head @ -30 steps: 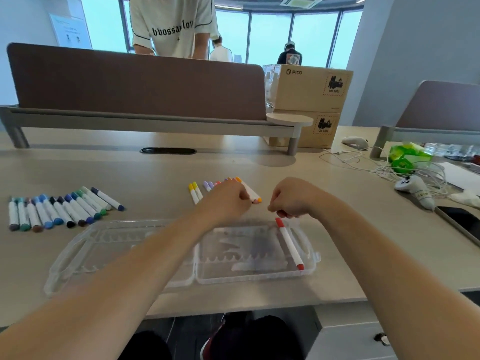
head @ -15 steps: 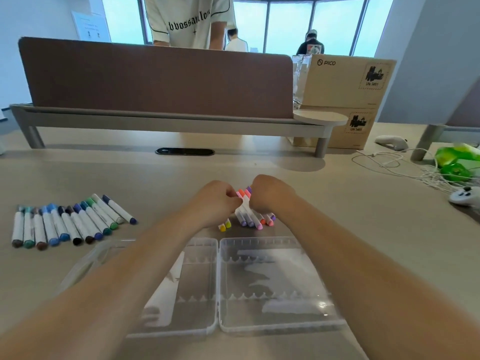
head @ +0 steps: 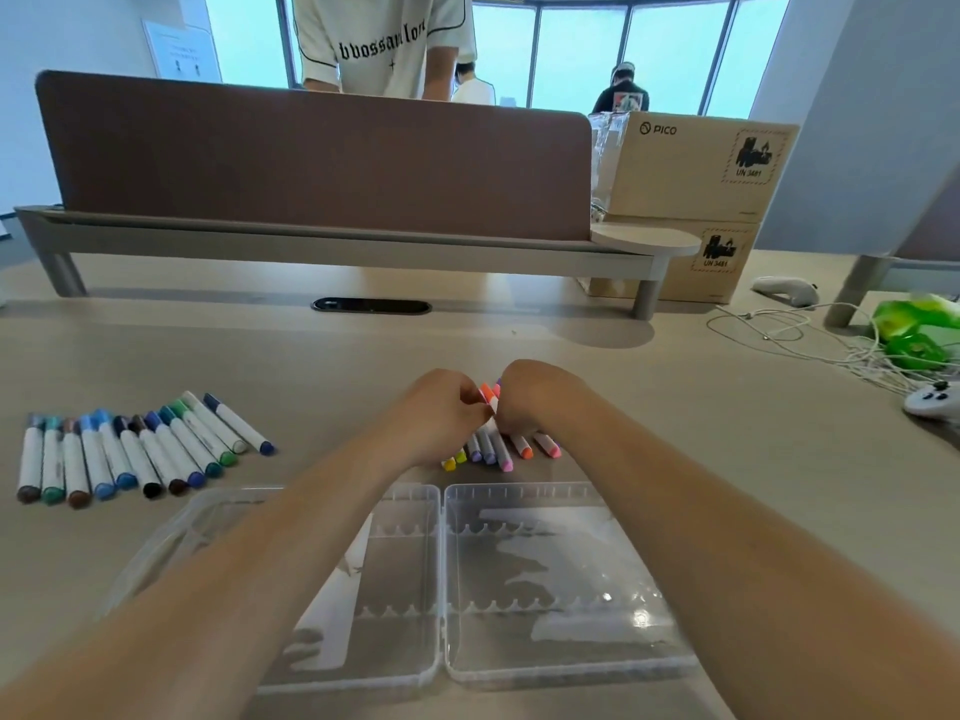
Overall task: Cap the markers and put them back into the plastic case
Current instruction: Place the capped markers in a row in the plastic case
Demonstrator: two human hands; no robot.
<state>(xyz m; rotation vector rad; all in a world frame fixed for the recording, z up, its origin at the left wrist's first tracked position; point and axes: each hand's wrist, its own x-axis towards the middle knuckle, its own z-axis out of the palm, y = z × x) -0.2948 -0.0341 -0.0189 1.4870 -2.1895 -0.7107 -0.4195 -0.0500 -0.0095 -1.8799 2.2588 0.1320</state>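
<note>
A clear plastic case lies open and flat at the near table edge, with nothing in either half. Beyond it, my left hand and my right hand meet with curled fingers. Together they pinch an orange-capped marker with a white barrel, tilted up between them. Under the hands lies a short row of yellow, purple, pink and orange markers, partly hidden. A longer row of capped blue, green and brown markers lies to the left.
A brown desk divider on a grey shelf crosses the far side, with cardboard boxes at its right end. White cables, a green packet and a white controller lie at the right. A person stands behind the divider.
The red-capped marker seen in the case's right half one second ago is gone from it. Both hands have closed together over the warm-coloured markers, and the view has shifted right and nearer.
</note>
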